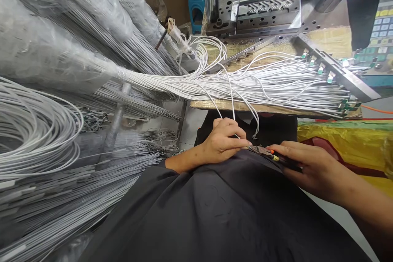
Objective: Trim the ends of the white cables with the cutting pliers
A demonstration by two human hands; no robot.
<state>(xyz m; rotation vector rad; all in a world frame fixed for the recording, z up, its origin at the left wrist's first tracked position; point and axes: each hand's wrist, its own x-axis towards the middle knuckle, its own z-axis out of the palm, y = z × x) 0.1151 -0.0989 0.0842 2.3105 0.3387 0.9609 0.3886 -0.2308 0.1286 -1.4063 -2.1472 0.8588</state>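
Above my lap, my left hand (225, 141) is closed, pinching the end of a white cable (211, 100) that runs down from the bundle. My right hand (310, 166) is wrapped round the handles of a pair of pliers (260, 150). The pliers' jaws meet the cable end right at my left fingertips; what lies between the jaws is too small to make out. Beside my left hand, a few loose cable ends (256, 125) hang over the bench edge. The large bundle of white cables (270, 84) lies across the bench just beyond my hands.
A metal bar (346, 73) lies across the bundle's right end, near small green connectors (344, 108). Behind stands a press with a steel die block (270, 4). Wrapped cable bundles (61, 61) and a coil (37, 127) fill the left. A blue stool (196, 4) stands behind.
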